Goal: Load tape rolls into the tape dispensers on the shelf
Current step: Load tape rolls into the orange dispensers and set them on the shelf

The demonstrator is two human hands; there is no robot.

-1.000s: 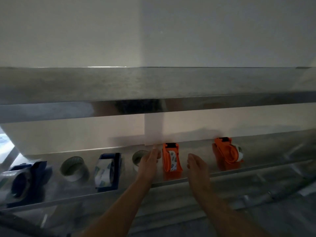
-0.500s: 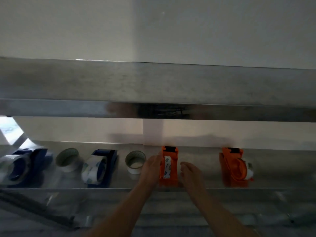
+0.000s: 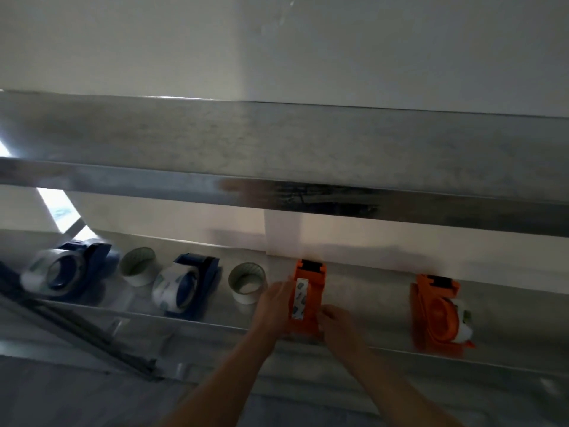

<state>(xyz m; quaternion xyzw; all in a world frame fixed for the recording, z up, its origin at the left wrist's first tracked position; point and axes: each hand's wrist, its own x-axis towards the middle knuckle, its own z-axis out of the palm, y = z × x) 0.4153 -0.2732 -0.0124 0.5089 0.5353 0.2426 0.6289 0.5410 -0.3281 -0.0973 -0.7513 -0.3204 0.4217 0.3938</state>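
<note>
Hands frame the middle orange dispenser (image 3: 308,298) on the lower metal shelf (image 3: 385,349). The left hand (image 3: 275,300) lies flat against its left side with fingers spread along the tape roll (image 3: 299,299) already seated in it; the right hand (image 3: 337,318) curls at the dispenser's near right corner, fingers bent onto the body. Neither grip looks fully closed, more a steadying hold from both sides.

A second orange dispenser (image 3: 438,312) stands well apart to the right and carries a roll. Two blue dispensers (image 3: 191,286) (image 3: 66,269) sit to the left, each with a clear roll mounted. Two loose rolls remain on the shelf: one (image 3: 247,282) just beside the left hand, another (image 3: 138,265) between the blue dispensers.

The step in hand appears to be seating this roll and squaring the dispenser. To do it well, the right hand should pin the base so it cannot slide toward the shelf edge, while the left presses the roll sideways until its core sits fully on the hub. The tape's free end should then be drawn up toward the black cutter at the far end. The view is dim and blurred, so whether the roll is fully seated cannot be told.
</note>
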